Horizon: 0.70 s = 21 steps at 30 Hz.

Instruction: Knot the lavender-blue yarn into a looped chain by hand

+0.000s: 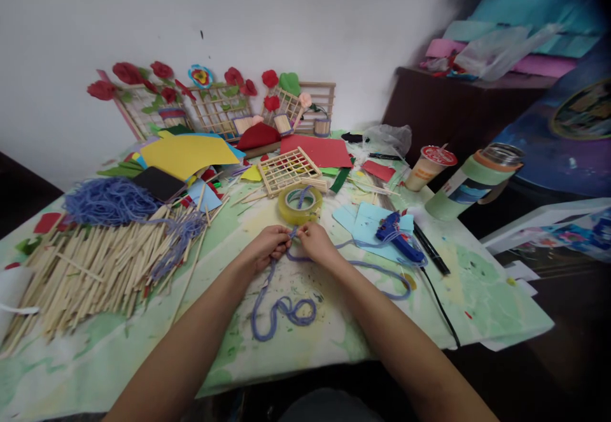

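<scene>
My left hand and my right hand meet at the middle of the table, fingers pinched on purple yarn. The yarn passes through the hole of a roll of clear tape just beyond my fingertips. One length curls loosely on the cloth below my left hand; another runs right in a long loop toward a blue glue gun. Behind the tape lies a small lattice of wooden sticks. The exact crossing of the yarn between my fingers is too small to make out.
Many loose wooden sticks and a purple yarn heap cover the left side. Coloured paper and stick fences with paper flowers stand toward the wall. At right are a sealed cup, a green bottle and a black cord.
</scene>
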### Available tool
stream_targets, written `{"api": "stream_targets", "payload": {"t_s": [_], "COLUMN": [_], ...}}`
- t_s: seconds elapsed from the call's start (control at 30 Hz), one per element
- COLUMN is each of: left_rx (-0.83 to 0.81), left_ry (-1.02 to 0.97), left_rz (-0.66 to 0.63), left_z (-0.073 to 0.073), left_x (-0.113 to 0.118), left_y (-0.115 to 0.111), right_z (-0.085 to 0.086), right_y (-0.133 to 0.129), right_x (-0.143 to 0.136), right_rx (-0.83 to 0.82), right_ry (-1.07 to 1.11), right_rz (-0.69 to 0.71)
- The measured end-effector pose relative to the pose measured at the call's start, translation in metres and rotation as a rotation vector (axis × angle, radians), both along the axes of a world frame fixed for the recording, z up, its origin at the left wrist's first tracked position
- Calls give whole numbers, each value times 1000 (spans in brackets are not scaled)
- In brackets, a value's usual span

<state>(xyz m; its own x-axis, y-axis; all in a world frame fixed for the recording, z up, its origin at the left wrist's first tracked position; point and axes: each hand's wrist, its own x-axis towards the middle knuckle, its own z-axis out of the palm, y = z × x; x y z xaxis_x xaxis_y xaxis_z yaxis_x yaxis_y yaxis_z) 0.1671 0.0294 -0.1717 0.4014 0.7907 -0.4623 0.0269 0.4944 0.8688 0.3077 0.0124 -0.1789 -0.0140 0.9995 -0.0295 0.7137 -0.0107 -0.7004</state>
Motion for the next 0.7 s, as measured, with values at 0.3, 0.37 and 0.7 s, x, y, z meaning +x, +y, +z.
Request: {"api": "stream_targets", "payload": {"t_s": [0.3, 0.37, 0.7], "left_rx": [384, 612, 798], "left_ry": [447, 626, 559], "left_rz": [-30, -17, -273], "left_z": [3, 11, 34], "left_x": [-2, -5, 30], "left_y": [0, -3, -69], "right_z": [-4, -6, -2], "right_y": [7, 6, 3], "right_x": [-1, -1, 3], "right_rx": [-146, -127, -257], "right_ry": [-19, -10, 393], "right_rz": [61, 28, 26]}}
